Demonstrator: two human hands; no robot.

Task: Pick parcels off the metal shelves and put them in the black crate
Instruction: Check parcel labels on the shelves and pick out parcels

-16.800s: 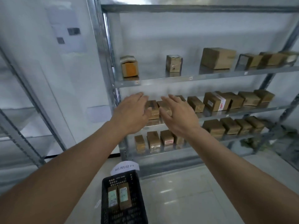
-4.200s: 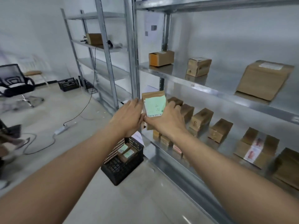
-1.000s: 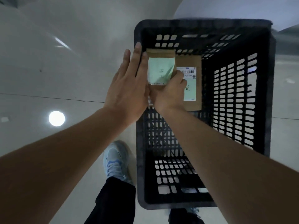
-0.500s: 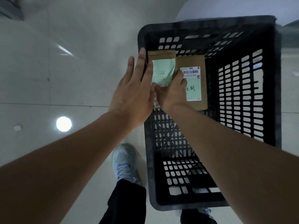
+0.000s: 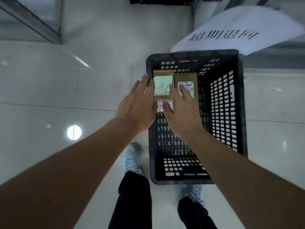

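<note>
Seen from above, near to far: dark trouser legs and pale sneakers [image 5: 132,160] planted on glossy floor tiles [image 5: 49,90], either side of the near end of the black crate [image 5: 241,113]. Two bare forearms reaching forward over it. Left hand [image 5: 137,106] above the crate's left rim, fingers [image 5: 143,83] straight and spread, holding nothing. Right hand [image 5: 183,111] over the crate's interior, fingers likewise extended and loose, empty, the tips hovering above a white-label parcel [image 5: 193,78].

Just beyond the fingertips, lying flat on the crate floor at its far end: a brown parcel with a green label [image 5: 162,85], beside the white-label one, and a third parcel [image 5: 160,105] partly hidden between the hands. Whether either hand touches any parcel: cannot tell.

Judging by looks: flat kraft-paper packets, probably light and fairly stiff, not slippery; best taken by the long edges, thumb on one side and fingers on the other, or squared between both palms. Green label creased, so likely only loosely stuck down and not a place to pull.

Farthest: a white sheet printed with characters [image 5: 231,32] past the crate, and grey shelf uprights [image 5: 33,22] at top left.
</note>
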